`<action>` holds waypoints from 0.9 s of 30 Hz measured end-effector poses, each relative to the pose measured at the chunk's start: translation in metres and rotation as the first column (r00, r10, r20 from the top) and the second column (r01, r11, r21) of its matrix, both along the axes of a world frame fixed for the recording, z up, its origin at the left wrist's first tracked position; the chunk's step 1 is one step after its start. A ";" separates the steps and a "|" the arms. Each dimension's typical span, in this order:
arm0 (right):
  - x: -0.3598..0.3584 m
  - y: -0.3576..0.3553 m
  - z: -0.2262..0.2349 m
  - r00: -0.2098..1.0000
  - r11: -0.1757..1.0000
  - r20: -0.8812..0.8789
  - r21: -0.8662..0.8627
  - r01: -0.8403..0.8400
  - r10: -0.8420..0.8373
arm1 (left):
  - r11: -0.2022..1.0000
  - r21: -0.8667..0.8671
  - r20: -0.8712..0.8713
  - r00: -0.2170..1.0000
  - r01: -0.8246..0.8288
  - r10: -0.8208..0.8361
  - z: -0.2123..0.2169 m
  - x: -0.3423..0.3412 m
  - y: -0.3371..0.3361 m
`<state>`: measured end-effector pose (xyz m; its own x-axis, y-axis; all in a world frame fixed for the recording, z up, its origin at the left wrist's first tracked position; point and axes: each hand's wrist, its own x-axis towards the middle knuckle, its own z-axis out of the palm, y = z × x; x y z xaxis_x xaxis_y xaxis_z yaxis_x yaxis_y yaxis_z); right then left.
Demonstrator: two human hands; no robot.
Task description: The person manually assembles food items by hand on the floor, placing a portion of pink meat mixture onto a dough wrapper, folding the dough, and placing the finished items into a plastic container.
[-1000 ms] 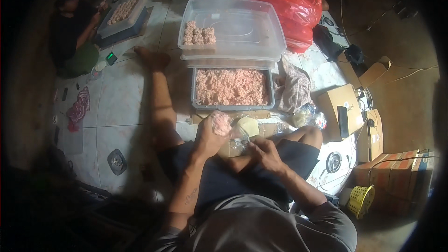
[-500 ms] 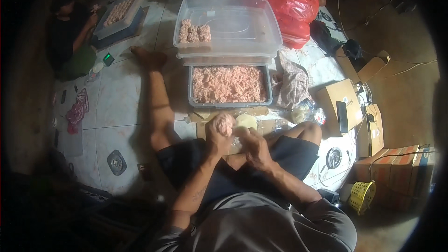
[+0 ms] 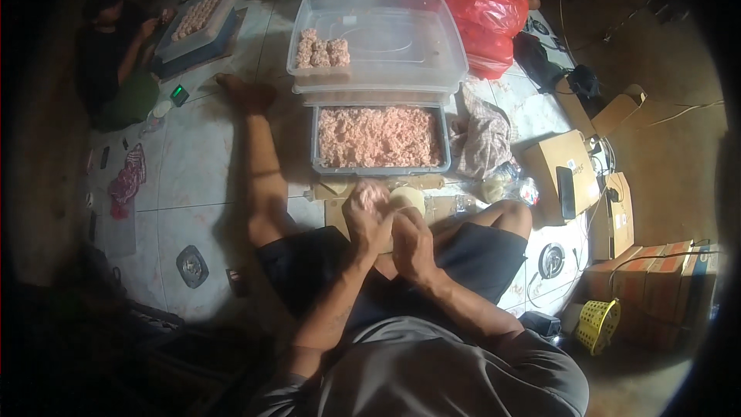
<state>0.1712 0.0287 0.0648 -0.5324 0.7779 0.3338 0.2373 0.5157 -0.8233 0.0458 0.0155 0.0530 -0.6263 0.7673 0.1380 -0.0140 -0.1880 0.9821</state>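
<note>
My left hand (image 3: 366, 220) is closed around a lump of pink minced mixture (image 3: 372, 193) that shows at its top. Close beside it, fingers curled, my right hand (image 3: 414, 245) is drawn up near the left wrist; whatever it grips, if anything, is hidden. Just beyond the hands sits a round pale object (image 3: 407, 198). In front of me a grey-rimmed tub (image 3: 316, 166) is full of the same pink mixture (image 3: 378, 139). Behind and above it stands a clear plastic container (image 3: 409, 45) with several shaped lumps (image 3: 321, 54) in its left corner.
Flattened cardboard (image 3: 340, 215) lies under the hands. A checked cloth (image 3: 482, 135), a red plastic bag (image 3: 478, 15) and cardboard boxes (image 3: 563, 174) stand to the right. At far left a person (image 3: 112, 62) sits by another tray of lumps (image 3: 197, 19). A yellow basket (image 3: 598, 326) is at lower right.
My right hand has shifted slightly left and up, closer to my left wrist. The left hand still holds the pink lump, with little movement.
</note>
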 end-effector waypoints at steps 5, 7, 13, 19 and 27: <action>0.054 0.027 0.014 0.941 0.633 -0.226 -0.774 -0.017 -0.251 | 0.883 -0.143 0.020 0.893 0.447 -0.449 0.016 -0.058 -0.022; 0.059 0.024 0.068 0.987 0.910 0.160 -0.409 0.070 -0.003 | 0.929 -0.126 -0.299 0.879 0.349 -0.371 0.037 -0.060 -0.025; 0.046 0.032 0.104 0.953 0.968 0.186 0.023 -0.248 0.240 | 0.878 -0.289 -0.353 0.810 0.381 -0.468 0.037 -0.054 -0.016; 0.031 0.030 0.105 0.979 0.970 0.134 0.170 -0.174 0.152 | 0.889 -0.335 -0.497 0.742 0.313 -0.449 0.038 -0.045 -0.012; -0.006 0.115 0.065 0.975 0.975 0.202 0.217 0.043 -0.088 | 0.659 -0.052 0.445 0.608 0.751 -0.658 0.037 -0.055 -0.031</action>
<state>0.1653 0.1437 0.1299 -0.5579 0.7378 0.3799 0.4315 0.6489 -0.6266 -0.0090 -0.0155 0.0902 0.1597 0.9677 -0.1952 -0.4040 0.2445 0.8815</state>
